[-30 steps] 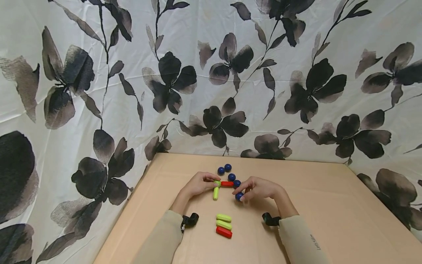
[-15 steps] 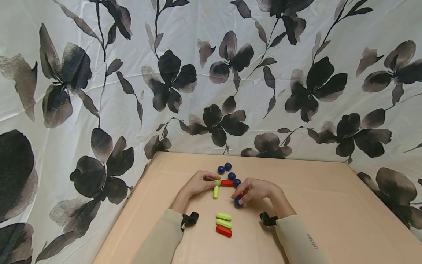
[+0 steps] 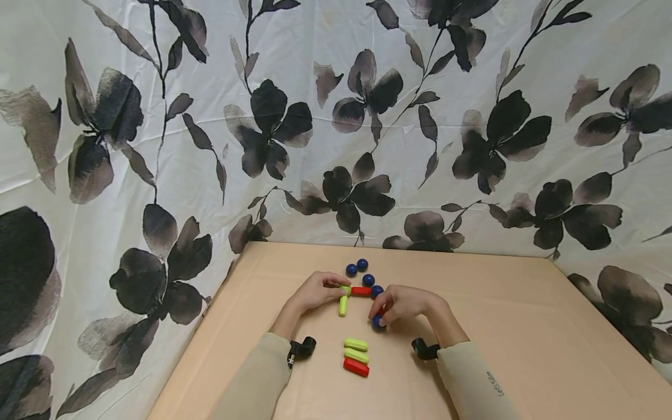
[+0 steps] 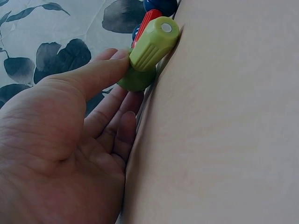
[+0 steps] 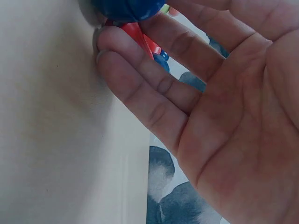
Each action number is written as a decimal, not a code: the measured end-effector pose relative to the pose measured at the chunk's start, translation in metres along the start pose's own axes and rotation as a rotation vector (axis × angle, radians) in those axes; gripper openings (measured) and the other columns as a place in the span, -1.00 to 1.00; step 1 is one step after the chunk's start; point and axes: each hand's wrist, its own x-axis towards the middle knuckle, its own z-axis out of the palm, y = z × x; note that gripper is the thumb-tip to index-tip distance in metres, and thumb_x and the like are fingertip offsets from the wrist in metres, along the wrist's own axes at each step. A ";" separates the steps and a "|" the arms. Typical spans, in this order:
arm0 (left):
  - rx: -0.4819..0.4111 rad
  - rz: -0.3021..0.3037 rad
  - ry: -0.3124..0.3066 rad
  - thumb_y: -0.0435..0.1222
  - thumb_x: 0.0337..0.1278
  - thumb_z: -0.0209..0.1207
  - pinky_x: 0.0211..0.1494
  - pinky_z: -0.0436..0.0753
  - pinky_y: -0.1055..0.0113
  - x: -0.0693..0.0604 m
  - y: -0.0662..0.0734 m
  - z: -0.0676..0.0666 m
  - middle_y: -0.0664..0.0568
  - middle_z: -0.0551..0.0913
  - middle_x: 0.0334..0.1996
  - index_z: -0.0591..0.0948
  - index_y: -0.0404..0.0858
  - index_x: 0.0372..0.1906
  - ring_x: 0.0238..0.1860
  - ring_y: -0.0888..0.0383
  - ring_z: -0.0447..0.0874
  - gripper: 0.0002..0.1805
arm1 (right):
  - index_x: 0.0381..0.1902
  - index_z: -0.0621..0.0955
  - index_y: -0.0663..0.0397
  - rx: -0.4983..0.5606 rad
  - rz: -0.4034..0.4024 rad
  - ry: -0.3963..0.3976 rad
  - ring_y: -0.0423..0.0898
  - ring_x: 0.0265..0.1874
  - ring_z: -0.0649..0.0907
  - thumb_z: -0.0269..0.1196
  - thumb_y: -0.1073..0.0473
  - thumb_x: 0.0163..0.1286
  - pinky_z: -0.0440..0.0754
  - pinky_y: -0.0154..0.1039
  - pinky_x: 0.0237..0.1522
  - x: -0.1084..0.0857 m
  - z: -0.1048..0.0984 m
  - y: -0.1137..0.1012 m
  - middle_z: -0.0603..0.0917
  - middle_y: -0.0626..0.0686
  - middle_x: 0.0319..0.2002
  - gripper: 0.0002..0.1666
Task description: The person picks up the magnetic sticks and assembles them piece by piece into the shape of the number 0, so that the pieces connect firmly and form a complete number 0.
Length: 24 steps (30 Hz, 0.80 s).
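"Noticing which colours around six o'clock?"
"Lime rods (image 3: 343,306), red rods (image 3: 361,291), one green ball (image 4: 137,80) and navy balls (image 3: 368,280), plus plain tan table (image 3: 514,326)."
"And at twelve?"
"Got black and taupe flowers (image 3: 385,92) printed on white cloth (image 3: 304,46)."

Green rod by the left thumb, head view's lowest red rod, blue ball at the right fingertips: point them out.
Green rod (image 4: 152,48): left wrist view, grooved side.
Red rod (image 3: 356,366): head view, upper face.
Blue ball (image 5: 131,8): right wrist view, visible part.
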 end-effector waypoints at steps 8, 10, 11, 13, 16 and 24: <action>0.000 0.000 0.001 -0.24 0.33 0.37 0.12 0.61 0.24 0.000 0.001 -0.001 0.06 0.80 0.01 0.76 -0.21 0.11 -0.03 0.14 0.66 -0.69 | -0.03 0.79 0.07 -0.002 -0.003 0.001 0.05 -0.23 0.60 0.39 0.35 0.34 0.54 -0.25 -0.22 -0.001 -0.003 -0.002 0.75 0.10 -0.12 -0.74; 0.001 -0.007 0.001 -0.23 0.33 0.37 0.12 0.61 0.23 -0.001 0.001 -0.001 0.09 0.80 0.00 0.77 -0.18 0.11 -0.04 0.15 0.66 -0.70 | -0.03 0.79 0.08 -0.003 -0.013 0.001 0.05 -0.24 0.61 0.39 0.36 0.33 0.57 -0.26 -0.22 -0.001 -0.004 -0.001 0.76 0.08 -0.13 -0.73; 0.000 -0.009 0.002 -0.23 0.33 0.37 0.12 0.61 0.23 -0.001 0.001 -0.001 0.09 0.80 0.00 0.77 -0.17 0.11 -0.04 0.15 0.66 -0.70 | -0.03 0.79 0.08 -0.002 -0.014 0.001 0.04 -0.25 0.62 0.39 0.36 0.33 0.57 -0.27 -0.23 -0.001 -0.004 -0.001 0.76 0.07 -0.13 -0.73; -0.004 -0.013 0.003 -0.24 0.32 0.37 0.11 0.60 0.23 -0.001 0.002 -0.001 0.09 0.80 -0.01 0.77 -0.16 0.10 -0.05 0.15 0.65 -0.71 | -0.03 0.79 0.08 -0.002 -0.022 0.002 0.04 -0.27 0.61 0.40 0.36 0.32 0.57 -0.26 -0.25 -0.001 -0.004 -0.001 0.76 0.07 -0.15 -0.73; -0.010 -0.017 0.002 -0.25 0.32 0.37 0.08 0.60 0.23 -0.002 0.002 -0.001 0.09 0.80 -0.01 0.78 -0.16 0.09 -0.07 0.14 0.65 -0.72 | -0.04 0.79 0.08 -0.001 -0.029 0.003 0.02 -0.28 0.61 0.40 0.37 0.32 0.57 -0.25 -0.26 -0.001 -0.004 0.000 0.76 0.05 -0.17 -0.73; -0.016 -0.020 0.004 -0.25 0.32 0.38 0.07 0.61 0.24 -0.002 0.004 -0.001 0.08 0.81 -0.03 0.78 -0.16 0.08 -0.09 0.13 0.65 -0.72 | -0.07 0.79 0.13 0.002 -0.052 0.001 -0.06 -0.27 0.61 0.40 0.39 0.32 0.64 -0.24 -0.19 -0.001 -0.004 -0.001 0.78 0.00 -0.17 -0.76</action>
